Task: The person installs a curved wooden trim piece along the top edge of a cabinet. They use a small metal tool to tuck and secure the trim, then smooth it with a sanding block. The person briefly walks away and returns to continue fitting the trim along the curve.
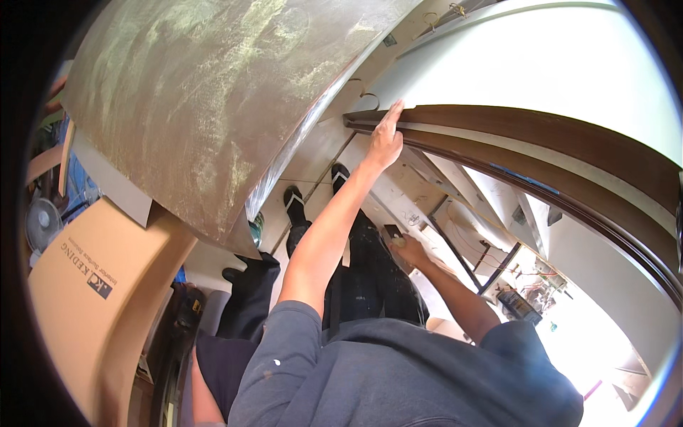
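Dark shirt (pixel 413 377) is cropped; right hand (pixel 410 251) partly hides a dark block (pixel 392 231)

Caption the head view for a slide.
Left hand at a brown frame; right hand holding a small dark object.

The head camera looks steeply down from above the wearer's dark grey T-shirt (pixel 427 377), very near along the lower edge, past the left hand (pixel 386 144) at middle range to the feet (pixel 294 198) farther below; its fisheye lens bows the brown trim (pixel 526 119) and blackens the corners.
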The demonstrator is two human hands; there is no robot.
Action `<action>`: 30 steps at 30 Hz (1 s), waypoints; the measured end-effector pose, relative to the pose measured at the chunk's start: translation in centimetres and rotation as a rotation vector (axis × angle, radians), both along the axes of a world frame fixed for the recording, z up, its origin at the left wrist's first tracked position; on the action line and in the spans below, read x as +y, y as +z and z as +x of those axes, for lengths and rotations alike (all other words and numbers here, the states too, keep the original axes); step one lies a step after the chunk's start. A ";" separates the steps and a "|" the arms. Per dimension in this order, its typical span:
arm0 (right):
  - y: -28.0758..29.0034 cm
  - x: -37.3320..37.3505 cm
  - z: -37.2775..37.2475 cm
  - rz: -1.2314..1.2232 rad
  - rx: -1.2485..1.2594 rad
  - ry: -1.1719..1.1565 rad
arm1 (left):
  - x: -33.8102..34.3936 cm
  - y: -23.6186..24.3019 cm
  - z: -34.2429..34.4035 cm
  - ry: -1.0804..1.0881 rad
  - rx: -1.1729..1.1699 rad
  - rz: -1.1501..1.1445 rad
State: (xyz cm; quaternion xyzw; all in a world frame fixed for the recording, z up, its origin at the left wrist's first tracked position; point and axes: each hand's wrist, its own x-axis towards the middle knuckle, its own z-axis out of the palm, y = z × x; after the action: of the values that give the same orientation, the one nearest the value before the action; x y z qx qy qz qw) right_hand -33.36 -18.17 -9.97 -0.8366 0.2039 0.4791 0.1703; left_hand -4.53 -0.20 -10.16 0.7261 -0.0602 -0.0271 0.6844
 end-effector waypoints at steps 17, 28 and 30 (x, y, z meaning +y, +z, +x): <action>-8.0 10.1 -1.5 0.045 -0.612 -0.118 | -0.6 -5.6 0.2 0.034 -0.250 -0.119; -17.3 9.6 3.4 0.042 -1.035 -0.416 | -0.4 -15.6 0.4 0.035 -0.241 -0.116; -18.5 9.7 4.0 0.032 -1.057 -0.520 | -0.3 -16.3 0.4 0.023 -0.275 -0.119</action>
State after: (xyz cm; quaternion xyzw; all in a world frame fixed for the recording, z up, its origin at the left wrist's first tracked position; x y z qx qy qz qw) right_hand -29.33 -8.50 -28.47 -0.8817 0.2826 -0.0572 0.3735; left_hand -4.13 -0.52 -26.46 0.6816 -0.1466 0.0844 0.7119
